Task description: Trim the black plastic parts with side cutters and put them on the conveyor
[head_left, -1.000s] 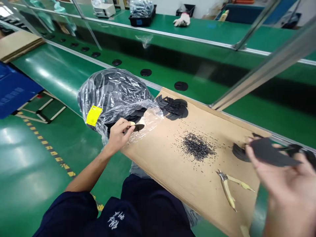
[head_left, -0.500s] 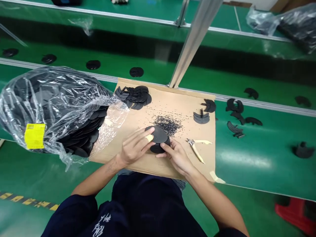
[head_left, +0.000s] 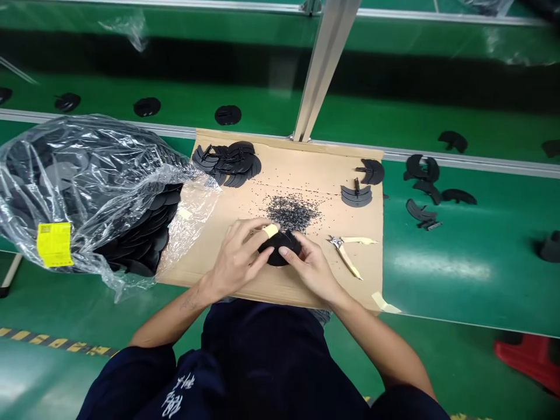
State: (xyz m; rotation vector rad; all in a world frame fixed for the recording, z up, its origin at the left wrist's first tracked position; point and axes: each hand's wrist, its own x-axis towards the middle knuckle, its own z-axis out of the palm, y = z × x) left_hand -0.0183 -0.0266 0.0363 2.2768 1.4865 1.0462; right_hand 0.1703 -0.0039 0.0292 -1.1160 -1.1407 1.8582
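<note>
Between my hands, above the near part of the cardboard sheet (head_left: 201, 265), is a round black plastic disc (head_left: 280, 251). My left hand (head_left: 238, 254), with yellow tape on one finger, grips its left edge. My right hand (head_left: 315, 268) grips the right edge, thumb on top and fingers partly hidden behind. Just beyond the disc lies a heap of tiny black bits (head_left: 292, 211). Nippers (head_left: 346, 254) with pale yellow handles rest spread on the cardboard, right of my right hand. Curved black parts (head_left: 356, 195) lie near the right edge of the cardboard.
At left a clear plastic bag (head_left: 87, 175) full of black discs overlaps the cardboard. A pile of curved black parts (head_left: 231, 162) sits at the far left of the sheet. A metal post (head_left: 326, 70) rises behind it. More black pieces (head_left: 422, 169) lie on the green bench right.
The black disc has been tilted and turned over in my hands, and its face now looks different. Both hands stay on it. The view has shifted slightly.
</note>
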